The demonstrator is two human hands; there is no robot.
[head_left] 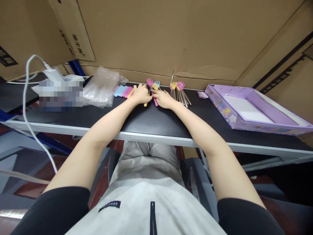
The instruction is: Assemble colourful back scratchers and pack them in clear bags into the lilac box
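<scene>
My left hand (141, 94) is closed over a yellow back scratcher handle (145, 104), whose lower end shows below my thumb. Close beside it, my right hand (164, 99) has its fingers bent over a pink back scratcher handle (156, 102). Just beyond both hands lie claw-shaped heads: a pink head (149, 82), a yellow head (155, 86) and a blue head (156, 83). My fingers hide which head belongs to which handle. Left of my left hand is a row of coloured handles (123, 91). Several back scratchers with metal rods (180, 96) lie right of my right hand.
Clear plastic bags (101, 89) lie on the black table (156, 120) at left, near a white cable (25, 94). At right stand an open purple display box (234, 123) and a small pink card (202, 94). Cardboard walls (171, 39) enclose the back.
</scene>
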